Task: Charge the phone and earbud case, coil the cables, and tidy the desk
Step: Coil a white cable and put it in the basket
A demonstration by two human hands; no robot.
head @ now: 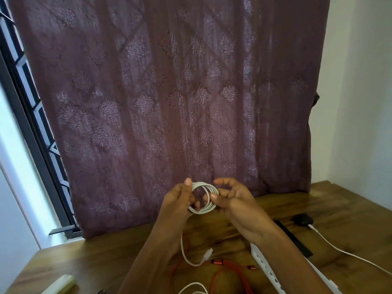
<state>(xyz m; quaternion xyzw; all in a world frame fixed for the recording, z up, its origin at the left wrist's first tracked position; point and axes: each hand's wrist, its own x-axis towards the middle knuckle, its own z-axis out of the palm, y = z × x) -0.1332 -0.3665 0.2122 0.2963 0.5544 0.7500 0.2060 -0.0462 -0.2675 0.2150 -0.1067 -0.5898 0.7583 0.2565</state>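
Observation:
A white cable (205,197) is wound into a small coil held up above the wooden desk (89,262). My left hand (179,201) grips the coil's left side, thumb up on top. My right hand (235,202) pinches the coil's right side between thumb and fingers. The cable's loose tail hangs down to a white plug (207,253) over the desk. A red cable (229,272) lies loose below it. At the right, a dark earbud case (302,219) sits with a white cable (339,249) plugged into it. A black phone (294,240) lies partly hidden by my right forearm.
A white power strip (273,270) lies at the lower right under my right arm. A pale flat object (61,284) sits at the desk's front left. A purple patterned curtain (169,92) hangs behind the desk, with a barred window (31,115) at the left.

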